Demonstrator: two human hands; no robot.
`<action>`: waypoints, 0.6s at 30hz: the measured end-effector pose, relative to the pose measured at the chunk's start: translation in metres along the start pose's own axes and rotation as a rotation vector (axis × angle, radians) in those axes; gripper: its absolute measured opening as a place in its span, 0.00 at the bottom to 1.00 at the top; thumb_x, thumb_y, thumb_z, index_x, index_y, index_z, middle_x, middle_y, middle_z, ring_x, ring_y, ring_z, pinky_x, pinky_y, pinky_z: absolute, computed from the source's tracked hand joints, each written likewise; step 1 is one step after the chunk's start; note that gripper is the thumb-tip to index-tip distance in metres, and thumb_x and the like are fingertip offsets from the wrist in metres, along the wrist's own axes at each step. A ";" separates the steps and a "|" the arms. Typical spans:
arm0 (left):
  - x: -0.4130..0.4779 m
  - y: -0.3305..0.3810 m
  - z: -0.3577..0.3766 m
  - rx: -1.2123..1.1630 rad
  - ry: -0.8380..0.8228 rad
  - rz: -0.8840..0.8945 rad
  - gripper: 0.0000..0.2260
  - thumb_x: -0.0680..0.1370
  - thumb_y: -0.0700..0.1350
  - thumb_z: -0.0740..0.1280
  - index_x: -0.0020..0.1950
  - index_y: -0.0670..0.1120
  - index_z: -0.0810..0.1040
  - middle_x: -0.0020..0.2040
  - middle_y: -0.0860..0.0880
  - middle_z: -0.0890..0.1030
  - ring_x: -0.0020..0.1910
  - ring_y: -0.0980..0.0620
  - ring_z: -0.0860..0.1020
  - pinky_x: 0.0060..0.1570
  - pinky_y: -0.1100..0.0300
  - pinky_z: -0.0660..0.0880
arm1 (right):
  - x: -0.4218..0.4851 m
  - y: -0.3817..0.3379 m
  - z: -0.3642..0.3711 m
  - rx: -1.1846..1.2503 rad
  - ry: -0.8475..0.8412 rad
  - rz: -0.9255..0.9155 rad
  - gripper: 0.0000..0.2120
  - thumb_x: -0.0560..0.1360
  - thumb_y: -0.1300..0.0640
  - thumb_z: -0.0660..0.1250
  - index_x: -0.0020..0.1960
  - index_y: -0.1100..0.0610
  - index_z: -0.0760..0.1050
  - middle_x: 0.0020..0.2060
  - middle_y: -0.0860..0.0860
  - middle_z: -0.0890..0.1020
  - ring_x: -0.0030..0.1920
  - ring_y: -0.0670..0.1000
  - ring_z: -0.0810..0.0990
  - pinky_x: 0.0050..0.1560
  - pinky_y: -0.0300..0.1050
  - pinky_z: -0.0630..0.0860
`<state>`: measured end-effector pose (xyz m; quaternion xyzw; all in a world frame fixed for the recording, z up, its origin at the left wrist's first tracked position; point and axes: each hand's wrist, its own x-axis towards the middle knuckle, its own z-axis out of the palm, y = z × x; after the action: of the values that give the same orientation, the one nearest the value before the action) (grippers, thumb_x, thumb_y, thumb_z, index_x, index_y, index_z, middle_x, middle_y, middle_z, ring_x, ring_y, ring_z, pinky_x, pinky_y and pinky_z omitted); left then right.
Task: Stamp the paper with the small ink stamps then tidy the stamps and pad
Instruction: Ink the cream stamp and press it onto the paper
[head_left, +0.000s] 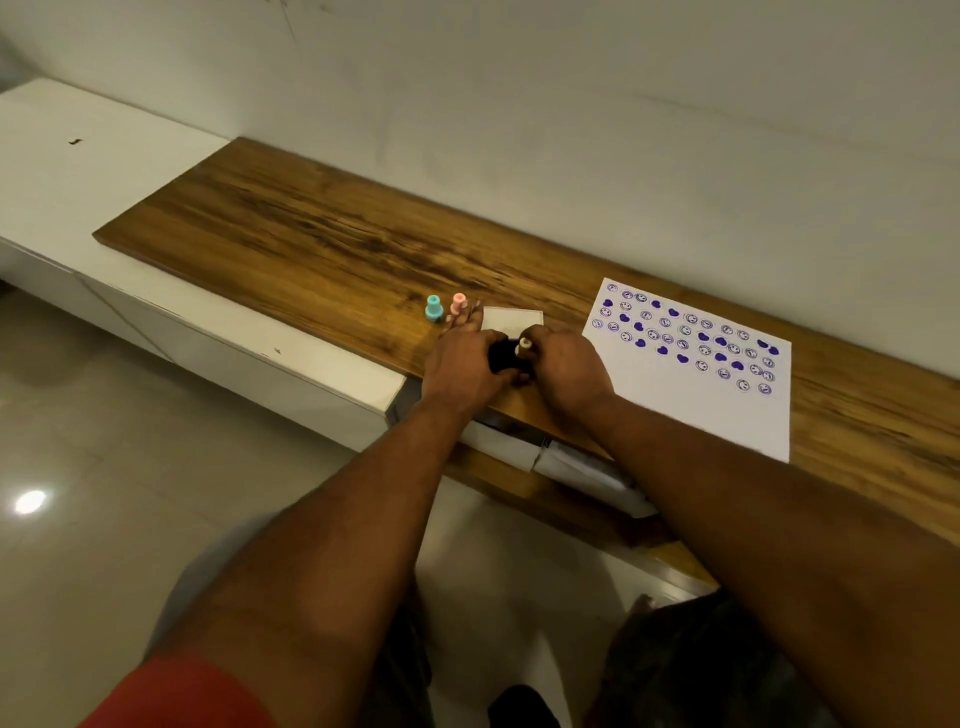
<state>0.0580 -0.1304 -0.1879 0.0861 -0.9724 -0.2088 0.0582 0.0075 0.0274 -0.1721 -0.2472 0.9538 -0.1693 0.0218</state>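
Observation:
A white paper (691, 384) covered with several purple smiley and heart prints lies on the wooden top at the right. My left hand (462, 364) grips the dark ink pad (503, 356) near the front edge. My right hand (563, 366) holds a small cream stamp (523, 345) over the pad. A teal stamp (434, 307) and a pink stamp (458, 303) stand upright just beyond my left fingers. A pale square lid (511, 322) lies flat behind the pad.
The wooden top (311, 244) rests on a white cabinet (67, 171) against a white wall. An open shelf with white papers (566, 457) sits below the front edge. Glossy tiled floor (78, 493) lies to the left.

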 end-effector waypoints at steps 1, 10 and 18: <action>-0.002 -0.002 0.000 0.006 -0.004 -0.006 0.32 0.73 0.67 0.74 0.73 0.53 0.79 0.84 0.45 0.63 0.83 0.44 0.59 0.78 0.47 0.61 | 0.000 -0.001 0.001 0.027 -0.009 0.010 0.13 0.83 0.55 0.65 0.66 0.56 0.78 0.59 0.57 0.84 0.56 0.58 0.82 0.56 0.47 0.77; -0.010 0.014 -0.003 0.024 0.026 0.032 0.37 0.73 0.69 0.73 0.76 0.50 0.76 0.82 0.44 0.67 0.81 0.43 0.63 0.75 0.45 0.66 | -0.041 0.047 -0.044 0.356 0.238 0.053 0.14 0.80 0.48 0.70 0.61 0.55 0.81 0.50 0.47 0.85 0.46 0.42 0.80 0.45 0.31 0.72; -0.004 0.083 0.015 -0.019 0.000 0.205 0.37 0.76 0.70 0.69 0.78 0.50 0.73 0.84 0.44 0.63 0.84 0.45 0.58 0.81 0.48 0.53 | -0.099 0.166 -0.087 0.257 0.336 0.351 0.13 0.81 0.51 0.70 0.60 0.57 0.81 0.50 0.52 0.86 0.45 0.50 0.80 0.44 0.42 0.71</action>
<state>0.0478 -0.0496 -0.1671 -0.0142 -0.9741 -0.2109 0.0801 0.0066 0.2377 -0.1499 -0.0417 0.9430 -0.3211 -0.0766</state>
